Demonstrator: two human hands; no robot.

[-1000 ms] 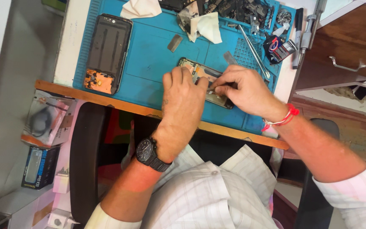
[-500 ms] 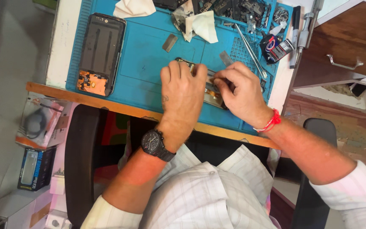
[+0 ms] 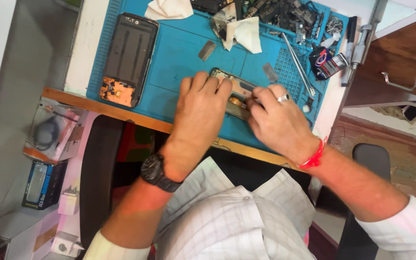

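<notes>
An opened phone body lies on a blue work mat. My left hand, with a black watch at the wrist, lies flat over the phone's left part and presses it down. My right hand, with a ring and a red wrist thread, has its fingers pinched at the phone's middle; whatever it pinches is hidden. A second dark phone shell with an orange part at its lower end lies at the mat's left.
Two white cloths lie at the mat's top, beside a heap of small dark parts. A thin metal tool, small metal plates, a small bottle and a pen sit to the right. Packaged items lie lower left.
The view has drifted a little, so the mat sits lower in frame. Both hands stay on the opened phone; my right fingers have closed in nearer its middle.
</notes>
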